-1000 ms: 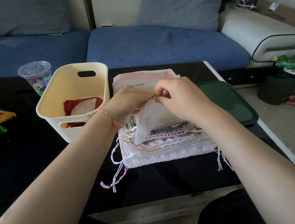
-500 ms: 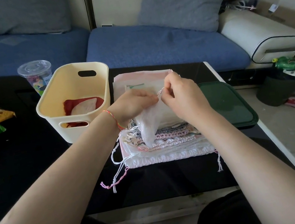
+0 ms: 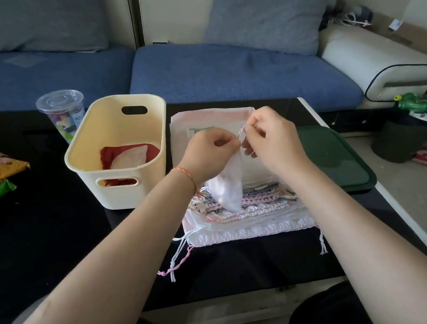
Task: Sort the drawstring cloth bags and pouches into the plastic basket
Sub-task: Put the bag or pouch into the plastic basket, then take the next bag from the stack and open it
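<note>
White mesh pouch (image 3: pixel 228 185) is hanging from my two hands over the near edge of the stack of cloth bags (image 3: pixel 246 207) on the black desk (image 3: pixel 36 250). Loose drawstring ends (image 3: pixel 179 256) are trailing off the stack's near-left corner toward me.

Left hand (image 3: pixel 209 152) is curled and pinching the pouch's gathered neck. Right hand (image 3: pixel 269 137) is pinching the thin drawstring (image 3: pixel 241 131) at the mouth, fingers (image 3: pixel 254 126) bent around it. Both are gripping, neither is slack.

I'm reading the step as cinching the mouth shut before the drop. Doing it well, as I'm judging it:
- keeping the left pinch fixed at the neck as the anchor
- pulling the cord straight out to the right, not up, so the mesh is gathering evenly
- keeping the pouch lifted so its bottom isn't snagging the ruffled trims below
- going gently, since the mesh looks thin and the cord fine

Risk: the hanging tip is brushing the top layers, so a sideways swing could be dragging a bag off the stack.

Further out, just left of the stack, the cream plastic basket (image 3: pixel 83 159) is sitting with a red bag (image 3: pixel 108 156) and a pale pouch (image 3: pixel 131 157) already inside, so I'm reckoning sorting is at an early stage. Route after cinching is going short: up, left, over the rim. Green lid (image 3: pixel 334 160) is lying right of the stack, and a lidded cup (image 3: pixel 60 103) is standing behind the basket.
</note>
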Available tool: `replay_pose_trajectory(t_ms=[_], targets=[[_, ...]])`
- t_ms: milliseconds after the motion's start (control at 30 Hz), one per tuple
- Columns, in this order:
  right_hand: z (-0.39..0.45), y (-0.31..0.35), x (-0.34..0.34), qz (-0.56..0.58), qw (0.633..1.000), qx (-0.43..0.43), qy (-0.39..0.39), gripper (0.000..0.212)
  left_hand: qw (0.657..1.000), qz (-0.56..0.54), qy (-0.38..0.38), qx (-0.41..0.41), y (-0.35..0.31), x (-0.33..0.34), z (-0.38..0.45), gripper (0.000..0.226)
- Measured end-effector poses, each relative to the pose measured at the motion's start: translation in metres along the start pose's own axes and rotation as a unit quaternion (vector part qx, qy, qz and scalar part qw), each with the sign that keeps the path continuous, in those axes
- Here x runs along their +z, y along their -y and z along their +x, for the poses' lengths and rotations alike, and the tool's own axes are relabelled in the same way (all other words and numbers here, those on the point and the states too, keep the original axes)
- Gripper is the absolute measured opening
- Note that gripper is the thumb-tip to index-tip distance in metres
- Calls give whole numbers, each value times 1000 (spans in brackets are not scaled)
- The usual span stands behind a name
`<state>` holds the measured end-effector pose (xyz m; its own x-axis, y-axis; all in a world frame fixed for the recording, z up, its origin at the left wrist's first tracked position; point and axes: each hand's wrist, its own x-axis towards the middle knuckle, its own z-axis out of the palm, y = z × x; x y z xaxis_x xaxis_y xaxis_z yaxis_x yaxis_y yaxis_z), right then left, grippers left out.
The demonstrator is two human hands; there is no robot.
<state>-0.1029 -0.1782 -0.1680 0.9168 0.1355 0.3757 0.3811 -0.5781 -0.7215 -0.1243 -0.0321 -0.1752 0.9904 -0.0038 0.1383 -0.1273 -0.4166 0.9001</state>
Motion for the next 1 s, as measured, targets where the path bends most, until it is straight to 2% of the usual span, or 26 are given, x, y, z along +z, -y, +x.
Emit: replay_pose_trajectory(t_ms=[67,100,167,200,267,333,367,433,500,567,633,700,767,867,933,1000], targets=[[0,8,-4,155,979,108,73,28,999,-21,-36,15,-4,-2,3,14],[1,9,-5,164,969,131,130,43,997,-54,-54,11,-6,-6,5,12],[0,9,-4,89,957,136,239,66,987,-142,-74,-8,-9,-15,7,11],[-2,8,0,39,955,128,266,66,980,-183,-75,-16,-9,-18,8,14],[1,3,8,-5,959,117,257,46,965,-251,-67,-32,-7,-25,9,15],[5,2,14,47,966,135,217,17,953,-291,-67,-41,-5,-32,9,15],[7,5,18,80,968,139,193,13,950,-301,-73,-38,-6,-37,8,14],[11,13,26,122,974,143,126,20,949,-302,-92,-22,-7,-44,6,13],[13,28,39,178,972,137,63,20,953,-275,-128,6,-3,-57,6,12],[16,42,56,245,962,119,32,16,958,-222,-178,37,2,-70,5,11],[17,55,71,253,963,79,43,15,959,-144,-240,50,9,-86,2,8],[14,64,85,223,970,38,88,21,956,-34,-291,30,16,-102,-3,6],[10,68,94,187,975,34,116,34,951,98,-293,-18,28,-112,-6,8],[7,61,94,133,982,49,124,35,940,220,-246,-89,42,-114,-7,27],[8,51,84,112,984,60,122,33,937,249,-229,-86,38,-108,-6,33],[9,42,72,107,985,71,115,30,936,261,-229,-51,31,-98,-4,30]])
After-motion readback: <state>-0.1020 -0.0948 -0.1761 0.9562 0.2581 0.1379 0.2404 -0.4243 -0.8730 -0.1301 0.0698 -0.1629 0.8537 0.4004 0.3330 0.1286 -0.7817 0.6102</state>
